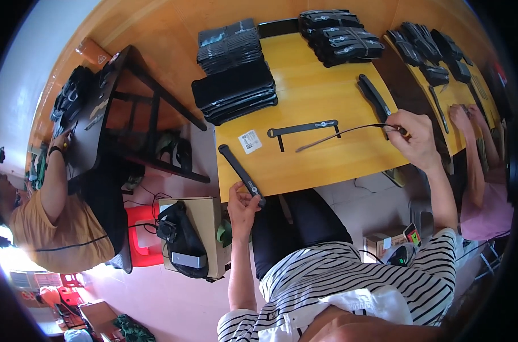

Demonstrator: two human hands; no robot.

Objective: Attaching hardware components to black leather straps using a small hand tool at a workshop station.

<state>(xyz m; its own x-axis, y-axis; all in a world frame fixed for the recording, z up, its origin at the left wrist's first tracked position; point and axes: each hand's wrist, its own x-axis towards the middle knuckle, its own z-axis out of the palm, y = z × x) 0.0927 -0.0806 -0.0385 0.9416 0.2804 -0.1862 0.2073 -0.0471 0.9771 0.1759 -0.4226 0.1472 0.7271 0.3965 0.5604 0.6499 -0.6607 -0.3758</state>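
At the table's near left edge my left hand (245,206) grips the lower end of a black strap (239,171) with a small white mark, its far end pointing up and left over the table. My right hand (413,137) is closed around the handle of a long, thin, slightly bowed metal tool (344,135); its tip points left, just above the tabletop. Between the hands lies a dark flat strap (304,126) with a ring at one end and two short black strips under it. Another folded black strap (373,96) rests at the table's right, partly behind my right hand.
Stacks of black fabric pieces (234,94) and bundled straps (344,37) stand along the yellow table's (293,68) back. A white label (250,142) lies near the left edge. Co-workers sit at a dark table (94,125) on the left and a yellow one on the right.
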